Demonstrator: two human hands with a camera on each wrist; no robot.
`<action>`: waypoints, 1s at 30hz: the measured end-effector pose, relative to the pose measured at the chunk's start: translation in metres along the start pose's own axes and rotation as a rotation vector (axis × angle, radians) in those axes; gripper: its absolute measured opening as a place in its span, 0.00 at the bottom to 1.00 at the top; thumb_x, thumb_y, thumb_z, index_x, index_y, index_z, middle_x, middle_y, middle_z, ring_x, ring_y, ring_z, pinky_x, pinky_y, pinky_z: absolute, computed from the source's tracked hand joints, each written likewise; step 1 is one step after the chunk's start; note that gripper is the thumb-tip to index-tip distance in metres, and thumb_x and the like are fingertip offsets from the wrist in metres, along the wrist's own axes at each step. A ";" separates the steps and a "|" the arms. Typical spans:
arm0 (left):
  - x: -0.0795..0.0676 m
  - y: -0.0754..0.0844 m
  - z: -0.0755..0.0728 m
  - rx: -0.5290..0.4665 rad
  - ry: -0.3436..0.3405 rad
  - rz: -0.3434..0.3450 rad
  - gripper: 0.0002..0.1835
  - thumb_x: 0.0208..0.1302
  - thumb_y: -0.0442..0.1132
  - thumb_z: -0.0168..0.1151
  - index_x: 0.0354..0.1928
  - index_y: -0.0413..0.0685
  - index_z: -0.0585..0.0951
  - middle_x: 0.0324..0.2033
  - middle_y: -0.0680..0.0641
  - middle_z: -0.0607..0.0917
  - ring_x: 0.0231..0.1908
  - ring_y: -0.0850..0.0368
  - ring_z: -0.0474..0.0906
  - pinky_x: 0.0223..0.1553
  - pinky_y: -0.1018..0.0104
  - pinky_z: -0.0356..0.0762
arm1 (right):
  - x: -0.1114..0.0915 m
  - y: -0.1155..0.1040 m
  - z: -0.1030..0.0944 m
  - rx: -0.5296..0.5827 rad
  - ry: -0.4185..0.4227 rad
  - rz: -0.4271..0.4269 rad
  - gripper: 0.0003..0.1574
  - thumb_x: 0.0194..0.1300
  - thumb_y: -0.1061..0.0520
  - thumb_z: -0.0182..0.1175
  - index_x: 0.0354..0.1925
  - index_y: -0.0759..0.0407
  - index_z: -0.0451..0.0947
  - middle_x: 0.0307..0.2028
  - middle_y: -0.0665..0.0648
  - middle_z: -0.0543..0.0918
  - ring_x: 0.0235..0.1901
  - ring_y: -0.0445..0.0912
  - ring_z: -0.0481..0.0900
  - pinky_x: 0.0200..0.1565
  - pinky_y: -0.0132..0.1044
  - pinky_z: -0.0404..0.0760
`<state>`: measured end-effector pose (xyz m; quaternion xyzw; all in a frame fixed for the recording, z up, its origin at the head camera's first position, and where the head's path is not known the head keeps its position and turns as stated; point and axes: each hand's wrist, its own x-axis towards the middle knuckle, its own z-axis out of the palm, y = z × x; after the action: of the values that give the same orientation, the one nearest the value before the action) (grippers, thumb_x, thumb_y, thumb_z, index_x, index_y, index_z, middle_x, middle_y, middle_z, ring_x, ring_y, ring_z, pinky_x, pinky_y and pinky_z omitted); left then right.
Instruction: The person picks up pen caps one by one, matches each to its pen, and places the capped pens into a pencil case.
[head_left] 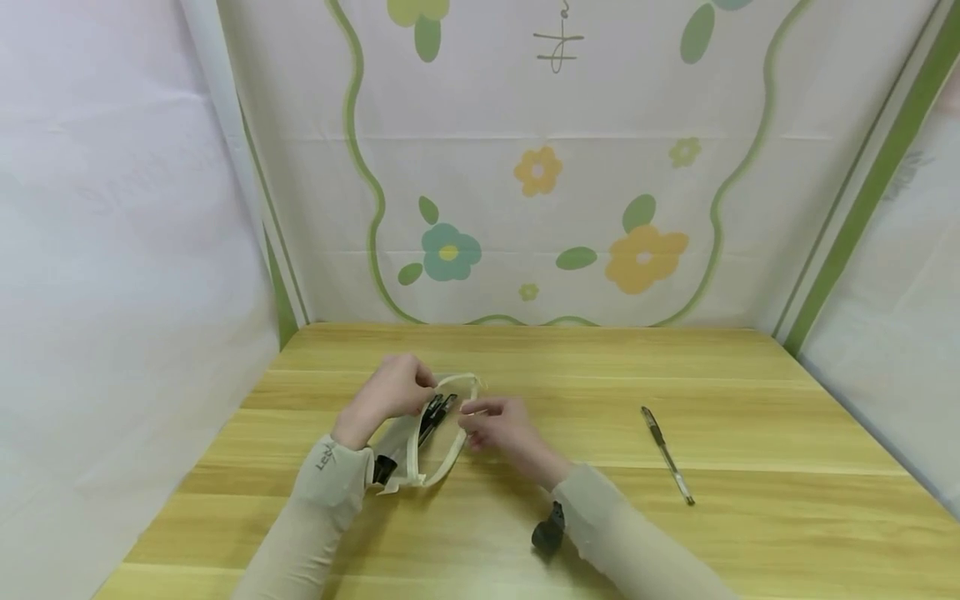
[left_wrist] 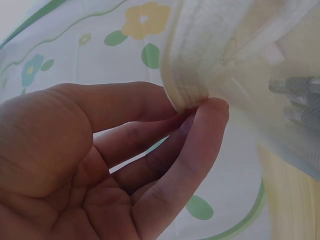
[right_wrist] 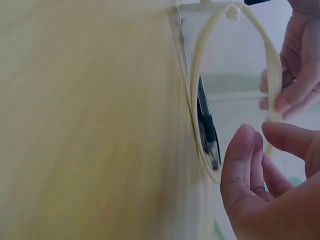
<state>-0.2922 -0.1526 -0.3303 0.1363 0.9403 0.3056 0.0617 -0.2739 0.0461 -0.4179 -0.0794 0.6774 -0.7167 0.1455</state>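
A translucent pouch with a pale zip rim (head_left: 452, 457) lies on the table, its mouth spread apart. Several black-gripped pens (head_left: 437, 417) are inside it. My left hand (head_left: 392, 390) pinches the pouch's far-left rim between thumb and fingertip; the left wrist view shows the zip edge (left_wrist: 187, 95) between them. At the opposite side of the mouth is my right hand (head_left: 508, 429), fingers bent loosely. In the right wrist view a gap shows between its thumb and fingers (right_wrist: 239, 160), with nothing visibly held; whether they touch the rim is unclear.
A single pen (head_left: 666, 454) with a clear barrel lies on the wooden table (head_left: 780, 433) to the right. Black wrist devices (head_left: 549, 531) sit at both cuffs. A flower-printed cloth (head_left: 480, 183) stands behind the table, with pale cloth sides left and right.
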 end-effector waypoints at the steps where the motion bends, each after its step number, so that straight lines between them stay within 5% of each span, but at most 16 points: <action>1: 0.000 0.000 0.000 -0.002 0.000 -0.001 0.09 0.62 0.29 0.60 0.36 0.44 0.89 0.25 0.50 0.85 0.20 0.58 0.78 0.24 0.67 0.76 | -0.003 -0.001 -0.005 -0.010 -0.004 -0.004 0.20 0.63 0.64 0.66 0.50 0.76 0.78 0.38 0.70 0.82 0.27 0.49 0.81 0.36 0.45 0.84; 9: 0.002 0.002 0.003 -0.021 -0.013 0.019 0.11 0.61 0.28 0.57 0.35 0.44 0.89 0.28 0.47 0.86 0.19 0.57 0.77 0.24 0.66 0.76 | -0.033 -0.021 -0.063 -0.221 -0.016 -0.071 0.21 0.67 0.59 0.64 0.51 0.75 0.77 0.38 0.70 0.82 0.34 0.59 0.83 0.40 0.51 0.83; 16: 0.002 0.000 0.005 -0.010 -0.032 0.056 0.14 0.63 0.29 0.57 0.22 0.47 0.85 0.16 0.49 0.81 0.15 0.59 0.71 0.21 0.67 0.70 | -0.065 -0.048 -0.128 -0.470 0.059 -0.127 0.15 0.68 0.58 0.63 0.46 0.69 0.80 0.33 0.59 0.83 0.33 0.60 0.82 0.37 0.52 0.83; 22: 0.000 -0.003 0.005 -0.012 -0.043 0.037 0.17 0.62 0.28 0.56 0.15 0.47 0.76 0.11 0.52 0.73 0.14 0.60 0.67 0.20 0.69 0.66 | -0.079 -0.042 -0.192 -0.673 0.046 -0.220 0.16 0.68 0.57 0.64 0.46 0.71 0.80 0.29 0.60 0.82 0.28 0.60 0.81 0.29 0.47 0.83; 30: 0.001 0.000 0.002 -0.007 -0.029 0.023 0.11 0.61 0.27 0.57 0.36 0.43 0.88 0.28 0.47 0.85 0.20 0.57 0.77 0.25 0.66 0.76 | -0.097 -0.036 -0.244 -0.940 0.101 -0.258 0.12 0.64 0.59 0.67 0.42 0.66 0.82 0.30 0.54 0.82 0.29 0.49 0.81 0.30 0.38 0.82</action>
<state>-0.2930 -0.1508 -0.3322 0.1514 0.9366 0.3077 0.0721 -0.2619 0.3095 -0.3911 -0.1849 0.9184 -0.3486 -0.0292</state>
